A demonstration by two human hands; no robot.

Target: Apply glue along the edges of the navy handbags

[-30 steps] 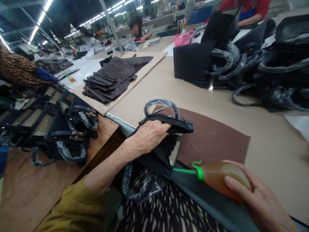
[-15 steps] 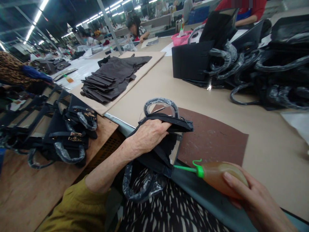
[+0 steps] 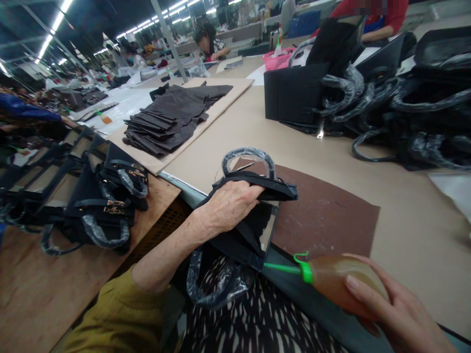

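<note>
My left hand (image 3: 231, 203) is closed on the upper part of a black bag (image 3: 253, 228), its fingers partly hidden behind the fabric. The bag lies open at the table edge over my lap. One plastic-wrapped handle (image 3: 248, 153) stands up above it, and another (image 3: 211, 294) hangs below. In my right hand (image 3: 401, 304) is a squeeze bottle (image 3: 346, 282) of amber liquid, tilted sideways. Its green nozzle (image 3: 281, 267) points left, with the tip at the bag's lower corner. Under and beyond the bag is a brown sheet (image 3: 327, 211) on the table.
Black bags with wrapped handles (image 3: 368, 93) are piled at the back right, by a pink basket (image 3: 278, 60). Dark fabric pieces (image 3: 172, 117) lie on a board (image 3: 235, 93). More bags (image 3: 99, 201) cover the left bench (image 3: 147, 211). Several people work in the background.
The bottle and my right hand have shifted slightly down and right, and the nozzle tip is a little lower. At the far left, a person's blue sleeve has moved. My left hand keeps its hold.
</note>
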